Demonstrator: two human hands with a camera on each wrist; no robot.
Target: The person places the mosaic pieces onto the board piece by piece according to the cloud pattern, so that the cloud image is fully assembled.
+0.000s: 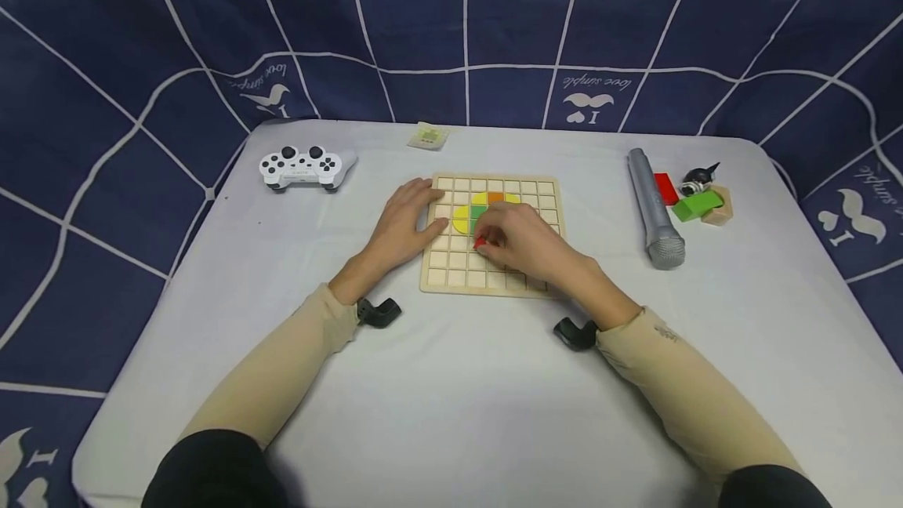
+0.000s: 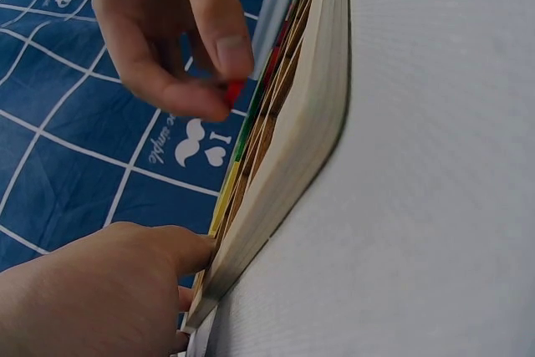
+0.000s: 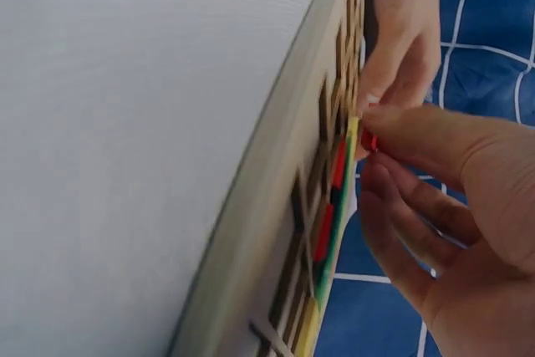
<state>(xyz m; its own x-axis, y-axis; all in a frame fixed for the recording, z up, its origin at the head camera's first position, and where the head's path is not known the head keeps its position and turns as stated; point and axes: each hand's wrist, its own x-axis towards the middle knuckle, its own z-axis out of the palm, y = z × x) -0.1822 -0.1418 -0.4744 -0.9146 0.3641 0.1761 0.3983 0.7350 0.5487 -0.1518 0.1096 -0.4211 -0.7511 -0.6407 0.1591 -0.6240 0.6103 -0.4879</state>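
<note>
A square wooden grid board (image 1: 487, 290) lies flat on the table. My left hand (image 1: 404, 224) rests at its left edge, thumb and fingers extended over the rim. Between the thumb and fingertips of my right hand (image 1: 525, 237) a small red piece (image 1: 480, 242) is pinched above the grid. Yellow (image 1: 460, 219), green (image 1: 477, 212) and orange (image 1: 496, 197) pieces sit in the cells, partly covered by the right hand. In the right wrist view, red pieces (image 3: 324, 232) also show in the board; the pinched piece (image 3: 370, 138) is mostly hidden by the fingers.
A white game controller (image 1: 303, 168) lies at the back left, and a small pale packet (image 1: 427, 136) behind the board. To the right are a grey microphone (image 1: 656, 214), a red block (image 1: 665, 189), a green block (image 1: 697, 205), a wooden block (image 1: 719, 208) and a small dark object (image 1: 698, 179).
</note>
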